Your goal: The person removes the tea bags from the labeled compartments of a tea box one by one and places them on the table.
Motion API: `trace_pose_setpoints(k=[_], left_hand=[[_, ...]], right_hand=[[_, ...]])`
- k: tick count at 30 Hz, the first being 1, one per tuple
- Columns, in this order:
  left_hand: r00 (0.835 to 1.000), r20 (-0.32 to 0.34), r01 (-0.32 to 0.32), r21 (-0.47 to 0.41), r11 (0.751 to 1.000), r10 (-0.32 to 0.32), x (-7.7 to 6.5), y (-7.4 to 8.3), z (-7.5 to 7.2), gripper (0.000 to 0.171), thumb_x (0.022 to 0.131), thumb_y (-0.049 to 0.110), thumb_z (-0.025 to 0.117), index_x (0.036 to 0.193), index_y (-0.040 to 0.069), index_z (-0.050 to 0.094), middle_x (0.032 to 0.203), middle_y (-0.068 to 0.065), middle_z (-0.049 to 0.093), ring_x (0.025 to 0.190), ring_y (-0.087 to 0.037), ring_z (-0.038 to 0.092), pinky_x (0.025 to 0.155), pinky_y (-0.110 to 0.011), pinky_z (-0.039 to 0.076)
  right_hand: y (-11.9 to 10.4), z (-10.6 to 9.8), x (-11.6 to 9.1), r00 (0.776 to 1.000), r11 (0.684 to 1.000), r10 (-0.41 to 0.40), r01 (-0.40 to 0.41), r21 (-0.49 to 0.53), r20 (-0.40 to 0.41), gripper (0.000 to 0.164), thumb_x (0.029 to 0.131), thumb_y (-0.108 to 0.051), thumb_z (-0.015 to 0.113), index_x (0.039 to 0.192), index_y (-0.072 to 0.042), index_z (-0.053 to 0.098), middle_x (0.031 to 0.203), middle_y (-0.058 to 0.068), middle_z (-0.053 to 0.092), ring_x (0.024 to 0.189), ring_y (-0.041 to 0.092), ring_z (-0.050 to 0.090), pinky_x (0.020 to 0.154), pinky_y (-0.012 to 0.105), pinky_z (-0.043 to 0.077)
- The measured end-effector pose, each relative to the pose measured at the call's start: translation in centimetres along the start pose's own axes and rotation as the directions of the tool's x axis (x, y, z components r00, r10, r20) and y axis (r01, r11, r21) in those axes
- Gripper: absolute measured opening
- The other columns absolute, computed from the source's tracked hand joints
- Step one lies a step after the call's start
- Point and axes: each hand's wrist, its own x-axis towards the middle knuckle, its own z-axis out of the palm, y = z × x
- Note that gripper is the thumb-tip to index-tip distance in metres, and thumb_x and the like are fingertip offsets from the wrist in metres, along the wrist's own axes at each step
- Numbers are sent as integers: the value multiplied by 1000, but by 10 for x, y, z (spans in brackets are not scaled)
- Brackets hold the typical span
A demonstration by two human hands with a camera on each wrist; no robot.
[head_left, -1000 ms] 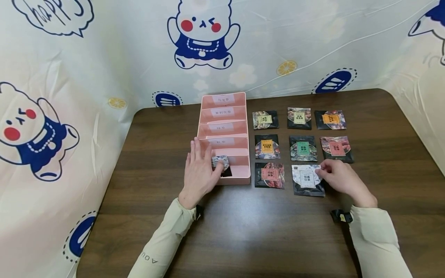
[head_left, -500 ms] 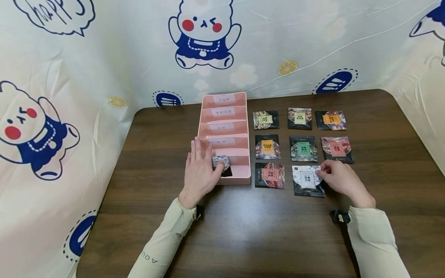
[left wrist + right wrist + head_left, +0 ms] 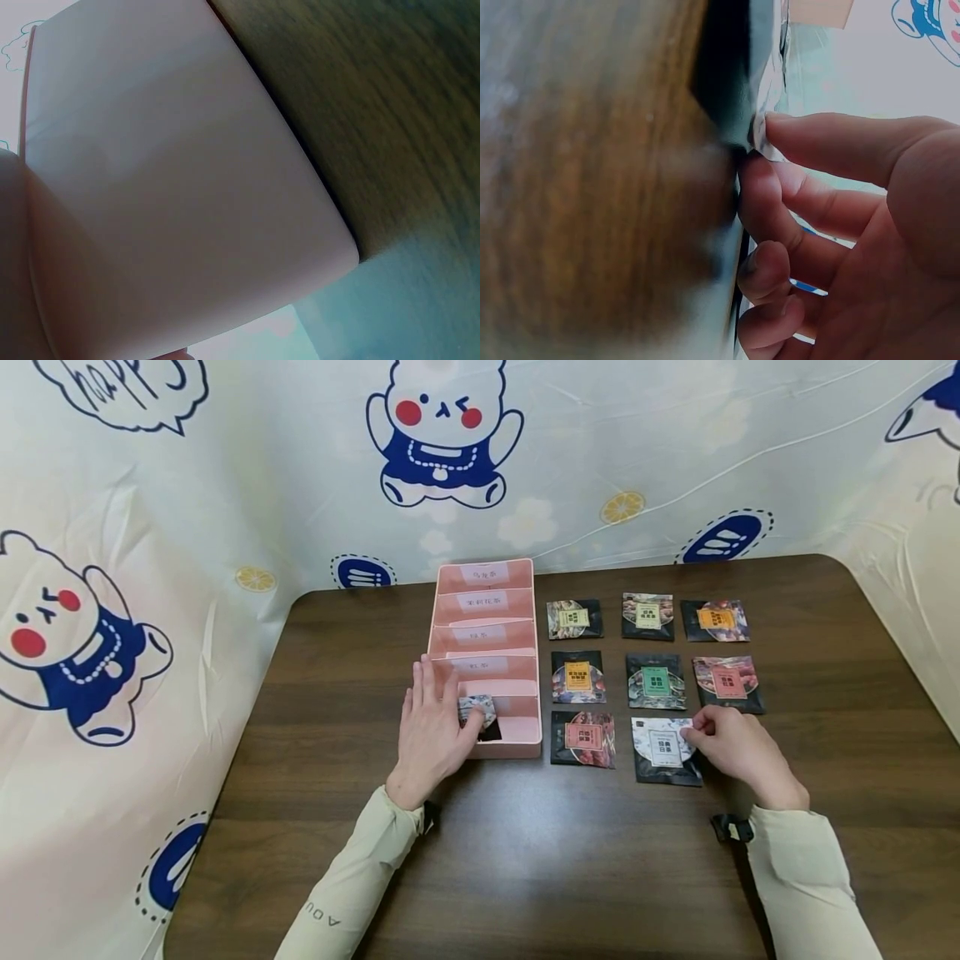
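Observation:
My right hand (image 3: 738, 752) pinches the right edge of a white-and-black tea sachet (image 3: 663, 750) between thumb and forefinger. In the right wrist view, the thumb (image 3: 829, 139) presses the sachet's crinkled edge (image 3: 766, 90), and the other fingers are curled in. My left hand (image 3: 435, 727) rests over the left rim of a pink compartment box (image 3: 517, 750), its fingers straight. Its thumb reaches over the front compartment, where a similar white-and-black sachet (image 3: 477, 710) lies. The left wrist view is mostly filled by the box's smooth outer wall (image 3: 172, 180).
Several other tea sachets lie in rows right of the box, among them a red one (image 3: 583, 739), a green one (image 3: 656, 681) and an orange one (image 3: 716, 621). Labels mark the box's compartments. A printed curtain (image 3: 300, 485) hangs behind the brown table (image 3: 540, 868).
The whole head view has shifted slightly. Both hands keep their places, the right one still pinching the sachet and the left one on the box.

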Motion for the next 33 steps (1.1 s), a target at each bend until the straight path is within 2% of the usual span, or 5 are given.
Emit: trace_pose_setpoints(k=[13, 20, 25, 33], left_hand=[[1000, 0, 5, 0, 1000, -5, -1, 1, 0, 66, 90, 48, 40, 143, 8, 44, 160, -24, 11, 150, -38, 11, 113, -59, 26], [1000, -12, -3, -2, 1000, 3, 0, 0, 0, 65, 91, 47, 41, 142, 7, 45, 160, -25, 12, 149, -39, 13, 112, -60, 26], [1000, -8, 0, -2, 1000, 0, 0, 0, 0, 66, 91, 47, 41, 143, 8, 44, 160, -25, 12, 149, -38, 12, 113, -60, 26], [1000, -3, -1, 1, 1000, 1, 0, 0, 0, 67, 91, 48, 40, 144, 7, 43, 160, -25, 11, 149, -38, 11, 113, -58, 27]], right_hand=[[3, 0, -2, 999, 1000, 28, -28, -9, -21, 33, 93, -27, 62, 107, 2, 62, 89, 17, 66, 70, 22, 54, 59, 30, 42], [2, -2, -2, 997, 999, 30, -31, -20, -67, 32, 93, -26, 61, 108, 3, 61, 86, 17, 64, 67, 22, 52, 55, 30, 40], [-3, -1, -2, 992, 1000, 1, -5, -29, -129, 28, 93, -24, 59, 105, 2, 61, 82, 14, 62, 65, 22, 51, 54, 29, 38], [-23, 1, 2, 972, 995, -93, 100, 22, -215, 26, 95, -24, 59, 104, 1, 61, 83, 14, 60, 64, 21, 50, 55, 29, 36]])
